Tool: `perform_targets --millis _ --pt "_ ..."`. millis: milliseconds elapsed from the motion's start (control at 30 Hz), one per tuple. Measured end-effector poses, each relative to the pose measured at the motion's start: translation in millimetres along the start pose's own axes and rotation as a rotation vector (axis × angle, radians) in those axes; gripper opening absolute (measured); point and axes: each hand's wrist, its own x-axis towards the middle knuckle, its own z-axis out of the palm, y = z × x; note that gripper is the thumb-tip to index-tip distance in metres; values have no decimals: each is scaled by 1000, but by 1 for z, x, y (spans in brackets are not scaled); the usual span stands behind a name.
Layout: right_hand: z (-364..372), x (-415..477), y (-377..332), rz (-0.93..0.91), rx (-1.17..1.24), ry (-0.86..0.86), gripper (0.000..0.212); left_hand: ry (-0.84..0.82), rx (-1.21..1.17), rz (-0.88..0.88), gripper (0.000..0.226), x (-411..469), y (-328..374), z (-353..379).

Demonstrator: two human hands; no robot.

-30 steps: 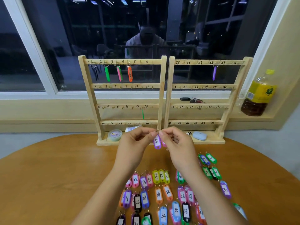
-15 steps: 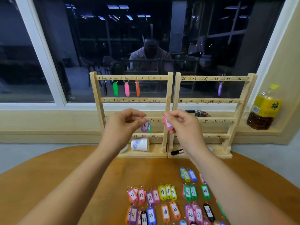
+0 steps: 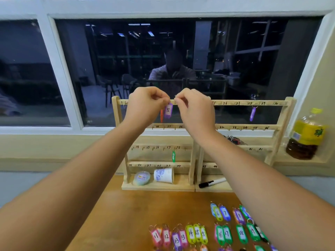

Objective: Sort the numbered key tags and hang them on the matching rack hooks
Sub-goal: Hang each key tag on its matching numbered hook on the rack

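Observation:
My left hand (image 3: 146, 105) pinches the ring of a purple key tag marked 5 (image 3: 168, 110) right under the top rail of the left wooden rack (image 3: 116, 113). My right hand (image 3: 195, 109) is curled in a pinch at the same rail, just right of the tag; what it pinches is hidden by its fingers. An orange tag (image 3: 161, 115) hangs just behind the purple one. A green tag (image 3: 173, 156) hangs on the third rail, and a purple one (image 3: 252, 114) under 28 on the right rack (image 3: 235, 103). Several numbered tags (image 3: 197, 232) lie in rows on the wooden table (image 3: 136, 214).
On the rack bases lie a round tin (image 3: 141, 178), a tipped paper cup (image 3: 164, 175) and a black marker (image 3: 212, 182). A bottle of dark liquid (image 3: 306, 136) stands on the sill at the right, with a bunch of keys (image 3: 233, 139) behind the racks. A dark window is behind.
Both hands rose from mid-rack height to the top rail. The purple tag 5 went up with my left hand. The pink tag seen in my right hand is now out of sight.

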Motion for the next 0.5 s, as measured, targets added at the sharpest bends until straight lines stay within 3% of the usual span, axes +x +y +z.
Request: perform_targets --millis 200,300,500 --pt "2 -3 4 -46 -189 -122 4 -37 125 10 15 22 7 15" --pt "6 -8 10 -11 -153 -164 20 -55 210 -10 14 28 6 21" --pt "-1 -26 20 98 -21 -179 30 -49 230 5 12 31 8 27"
